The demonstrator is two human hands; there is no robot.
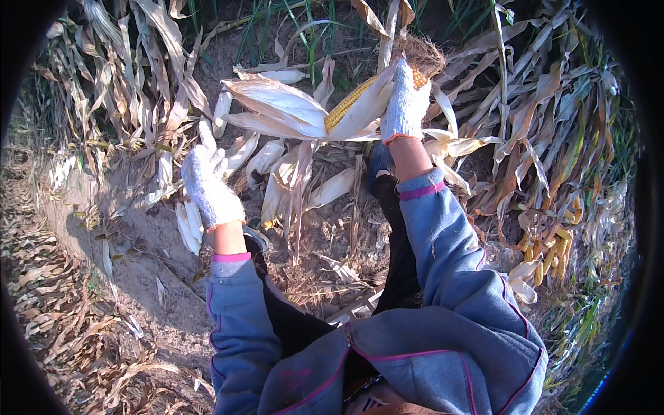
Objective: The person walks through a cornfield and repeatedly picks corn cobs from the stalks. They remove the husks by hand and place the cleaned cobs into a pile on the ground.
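Note:
My right hand [407, 101], in a white knit glove with an orange cuff edge, is closed around the tip end of a corn ear [353, 104]. Yellow kernels show between pale husk leaves, and brown silk [423, 54] sticks out past my fingers. A wide peeled-back husk [280, 104] spreads leftward from the ear's other end. My left hand [210, 181], gloved the same way, is apart from the ear, over husks at left. Its fingers are spread and I see nothing in its grip. Just below it hang pale husk leaves [189, 225].
Unpeeled ears in husk [332, 189] lie on the soil between my legs. At right is a pile of bare yellow cobs [557, 254]. Dry cornstalks [529, 114] crowd the right side, and more dry leaves [129, 67] stand at upper left. Leaf litter [88, 342] covers the lower left.

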